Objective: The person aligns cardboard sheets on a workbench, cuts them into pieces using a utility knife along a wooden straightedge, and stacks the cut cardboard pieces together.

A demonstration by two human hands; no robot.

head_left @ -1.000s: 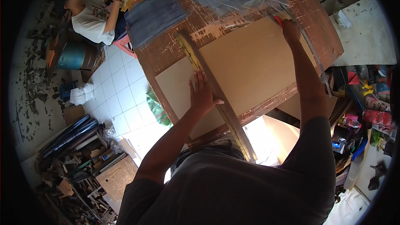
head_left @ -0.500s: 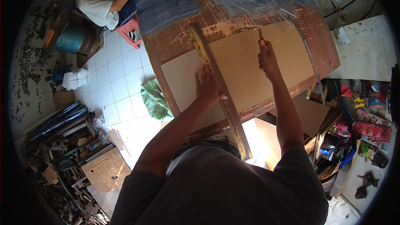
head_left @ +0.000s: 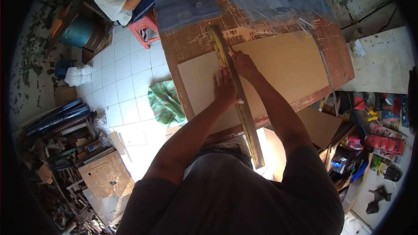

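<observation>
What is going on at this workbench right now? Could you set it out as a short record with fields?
Place: cluttered workshop, white tiled floor
Work surface: worn brown table
Sheet: tan board lying flat on the table
Straightedge: long wooden strip laid across the board, its near end past the table edge
Left hand: pressed flat, fingers spread, on the board beside the strip
Right hand: closed, against the strip's right edge; whether it holds a tool I cannot tell
Floor: green cloth beside the table
Other person: seated on a red stool at the far left
</observation>
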